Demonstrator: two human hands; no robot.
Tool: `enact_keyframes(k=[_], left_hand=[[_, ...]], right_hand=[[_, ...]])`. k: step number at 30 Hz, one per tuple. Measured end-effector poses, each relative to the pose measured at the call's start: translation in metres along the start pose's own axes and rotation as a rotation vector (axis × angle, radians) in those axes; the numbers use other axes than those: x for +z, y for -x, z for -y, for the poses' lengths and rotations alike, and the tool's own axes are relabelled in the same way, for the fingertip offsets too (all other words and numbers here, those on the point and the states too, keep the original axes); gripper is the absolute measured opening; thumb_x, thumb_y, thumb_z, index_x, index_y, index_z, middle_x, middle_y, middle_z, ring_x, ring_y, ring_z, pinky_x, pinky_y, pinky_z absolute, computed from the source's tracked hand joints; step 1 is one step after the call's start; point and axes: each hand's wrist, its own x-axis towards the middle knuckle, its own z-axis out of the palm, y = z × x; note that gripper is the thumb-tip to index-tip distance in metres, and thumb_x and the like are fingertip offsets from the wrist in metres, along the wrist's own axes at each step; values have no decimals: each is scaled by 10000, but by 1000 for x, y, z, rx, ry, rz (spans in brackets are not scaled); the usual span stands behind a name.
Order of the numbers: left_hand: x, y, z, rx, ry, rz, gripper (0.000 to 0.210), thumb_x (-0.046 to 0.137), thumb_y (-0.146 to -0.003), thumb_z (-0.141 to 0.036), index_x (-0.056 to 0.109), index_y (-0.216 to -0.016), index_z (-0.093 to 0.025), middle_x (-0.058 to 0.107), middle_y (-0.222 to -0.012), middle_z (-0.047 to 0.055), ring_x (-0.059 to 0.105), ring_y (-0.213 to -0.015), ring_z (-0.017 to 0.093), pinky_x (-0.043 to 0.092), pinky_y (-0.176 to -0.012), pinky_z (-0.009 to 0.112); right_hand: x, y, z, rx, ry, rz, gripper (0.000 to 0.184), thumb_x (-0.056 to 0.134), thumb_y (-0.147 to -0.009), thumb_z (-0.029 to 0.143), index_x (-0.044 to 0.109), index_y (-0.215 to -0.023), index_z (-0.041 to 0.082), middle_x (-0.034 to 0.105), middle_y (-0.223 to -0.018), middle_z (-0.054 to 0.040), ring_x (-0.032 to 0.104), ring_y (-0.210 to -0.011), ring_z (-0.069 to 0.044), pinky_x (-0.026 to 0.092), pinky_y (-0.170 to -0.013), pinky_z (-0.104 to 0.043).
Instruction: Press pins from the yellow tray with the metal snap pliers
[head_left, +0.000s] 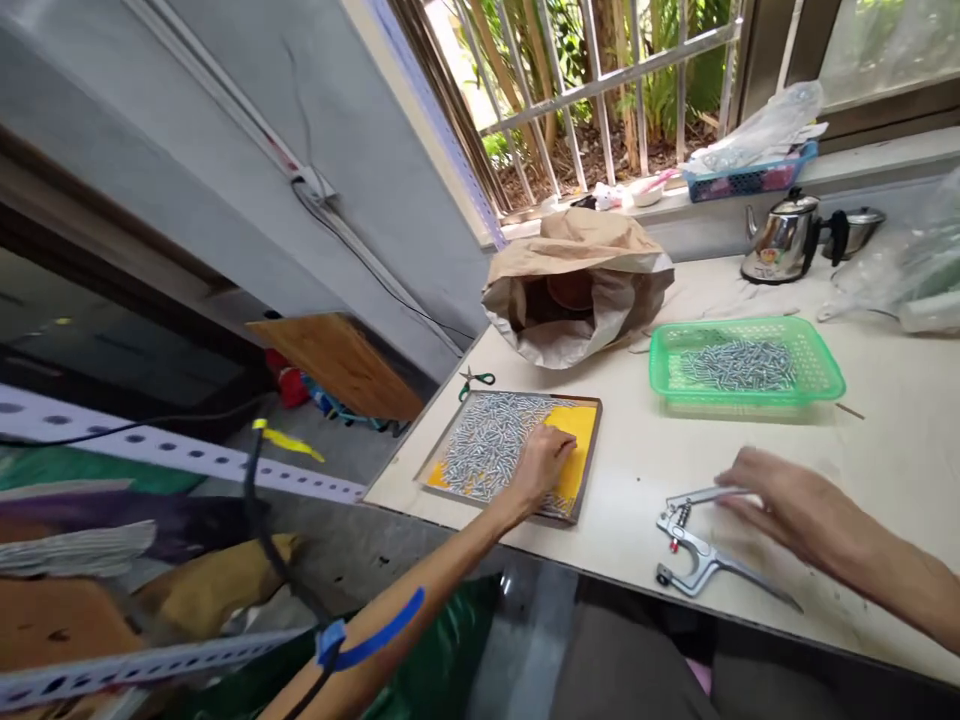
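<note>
My left hand [546, 462] is over a shallow clear-sided tray [590, 455] with a yellow bottom. Its fingers are pinched together, and whatever they hold is hidden. Many small silvery metal pins [484, 445] cover most of the tray's left and middle. My right hand [784, 500], slightly blurred, is at the upper handle of metal hand pliers [701, 560]. Its fingers are apart around the handle's end, not visibly closed on it. The pliers lie at the table's front edge with their jaws apart and facing left; a spring and a red part show near the jaws.
A green plastic basket [825, 375] holding more metal pins stands behind the pliers. Beyond the tray are small green-handled scissors [476, 379] and an open brown paper bag [574, 335]. A steel kettle [781, 240] and plastic bags [919, 265] are at the back right, below the barred window.
</note>
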Motion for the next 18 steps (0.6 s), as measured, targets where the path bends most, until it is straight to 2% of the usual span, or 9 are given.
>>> enact_keyframes(k=[1,3,5,8,11,15,18], left_hand=[[2,9,-11,-49,165,37,161,562,-834,-180,720,-848,-152,700,-831,65,606,-809,184,468,-760,289],[8,28,-37,-172,486,198,188,590,-813,-262,730,-882,-157,709,-782,45,611,-679,156,467,-632,247],[18,46,-61,-261,648,324,204,627,-771,-295,739,-852,-145,716,-766,45,602,-622,146,447,-571,230],[35,62,-85,-323,705,369,160,667,-708,-264,741,-754,-129,720,-758,52,619,-673,156,446,-610,226],[47,69,-93,-342,712,395,160,661,-699,-263,738,-731,-127,711,-734,51,626,-702,167,441,-630,231],[49,72,-97,-318,671,397,185,651,-700,-286,730,-723,-120,698,-734,54,612,-696,165,422,-631,237],[46,71,-100,-310,633,420,172,652,-684,-271,720,-706,-114,684,-713,45,588,-676,152,401,-618,230]], right_hand=[[11,15,4,3,-59,103,217,421,-927,313,604,-866,214,583,-815,-37,593,-664,-147,444,-583,-260],[33,41,12,41,-93,232,156,464,-903,298,580,-845,211,577,-816,-29,591,-639,-141,419,-539,-251],[49,59,19,85,-80,236,151,431,-905,224,537,-799,206,562,-783,-20,577,-614,-135,385,-515,-248],[61,73,28,93,-41,119,213,345,-906,123,473,-762,212,526,-716,-6,540,-569,-134,341,-500,-253],[62,78,33,31,-2,25,213,343,-858,47,441,-770,215,518,-709,-10,512,-551,-140,326,-501,-257],[57,79,37,-5,38,-25,278,336,-769,-52,421,-778,212,526,-714,-16,495,-549,-142,319,-498,-251],[56,78,38,-11,32,-17,291,346,-733,-68,416,-779,212,524,-714,-16,496,-547,-147,321,-495,-254]])
